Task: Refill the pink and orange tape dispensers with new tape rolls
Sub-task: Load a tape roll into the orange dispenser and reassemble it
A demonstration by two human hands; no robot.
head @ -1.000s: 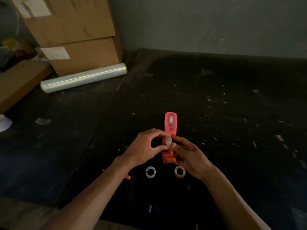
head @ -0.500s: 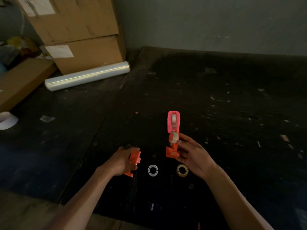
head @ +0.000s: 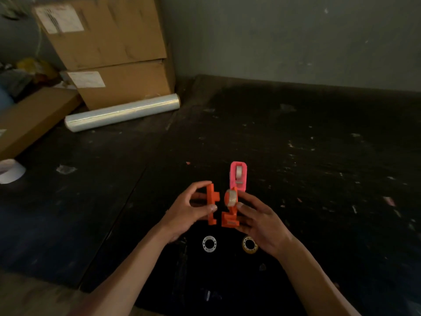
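Lying nearest on the dark desk (head: 319, 201), a white empty tape core (head: 209, 244) and a yellowish tape core (head: 250, 245) sit just short of the hands. Beyond the cores, the left hand (head: 189, 210) is clamped on a loose orange side piece (head: 212, 202), held upright, while the right hand (head: 262, 221) grips the orange dispenser body (head: 230, 213) (a tape roll (head: 232, 198) seated at its top); the two orange parts stand just apart. Past the orange dispenser body, the pink dispenser (head: 238, 177) rests on the desk, loaded with tape. Farther off, left of the pink dispenser, lie a stretch-film roll (head: 121, 112) and stacked cardboard boxes (head: 109, 53).
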